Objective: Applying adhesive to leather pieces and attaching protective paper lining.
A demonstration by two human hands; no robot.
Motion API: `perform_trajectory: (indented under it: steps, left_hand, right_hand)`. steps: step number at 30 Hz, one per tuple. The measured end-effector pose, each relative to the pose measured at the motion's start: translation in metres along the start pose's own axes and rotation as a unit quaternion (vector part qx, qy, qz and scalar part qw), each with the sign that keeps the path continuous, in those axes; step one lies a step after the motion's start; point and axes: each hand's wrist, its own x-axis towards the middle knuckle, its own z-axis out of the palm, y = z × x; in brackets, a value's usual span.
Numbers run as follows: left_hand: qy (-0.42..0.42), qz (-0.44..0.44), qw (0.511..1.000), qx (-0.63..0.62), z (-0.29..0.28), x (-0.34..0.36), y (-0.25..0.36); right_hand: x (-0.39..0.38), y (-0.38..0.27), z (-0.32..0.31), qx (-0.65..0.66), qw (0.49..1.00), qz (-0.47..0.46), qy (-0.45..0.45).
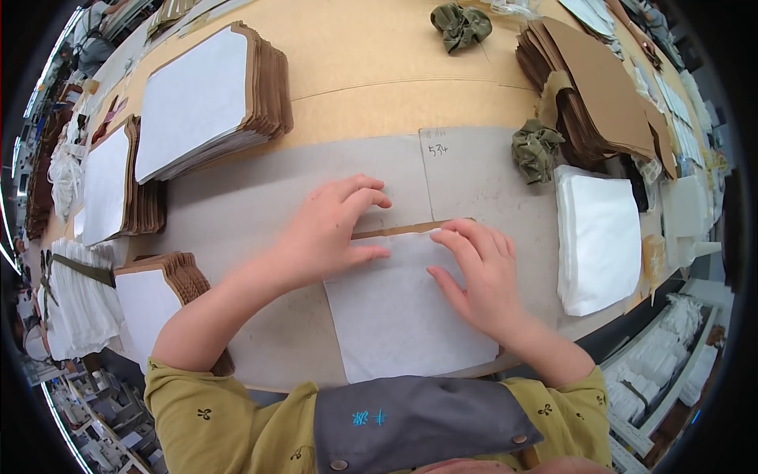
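Observation:
A white sheet, cloth or paper, lies flat in front of me over a brown piece that shows as a narrow strip along the far edge. My left hand is above the sheet's far left corner, fingers bent and thumb apart, holding nothing. At the far right corner, my right hand has its fingertips at the edge and its thumb spread away over the sheet. Whether those fingertips press on it I cannot tell.
Stacks of brown pieces with white tops stand at the left. On the right are a brown stack, a white folded stack and a crumpled olive cloth bundle; another olive bundle lies farther back. A grey board covers the near table.

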Motion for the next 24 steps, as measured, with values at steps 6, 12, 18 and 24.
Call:
perform_trajectory:
  steps: [6,12,18,24]
  left_hand:
    - [0.055,0.011,0.997,0.046,0.016,-0.019,0.001]
    - [0.094,0.079,0.984,0.129,0.032,-0.036,-0.003]
    - [-0.038,0.35,0.907,0.231,0.041,-0.044,0.0]
    - [-0.083,0.276,0.952,0.103,0.055,-0.042,-0.005]
  right_hand:
    - [0.034,0.011,0.017,0.037,0.996,0.001,-0.083]
    - [0.041,0.013,0.022,0.041,0.993,0.036,-0.101]
    - [0.041,0.017,0.023,0.05,0.994,-0.002,-0.101]
    - [0.042,0.02,0.029,0.058,0.994,0.002,-0.089]
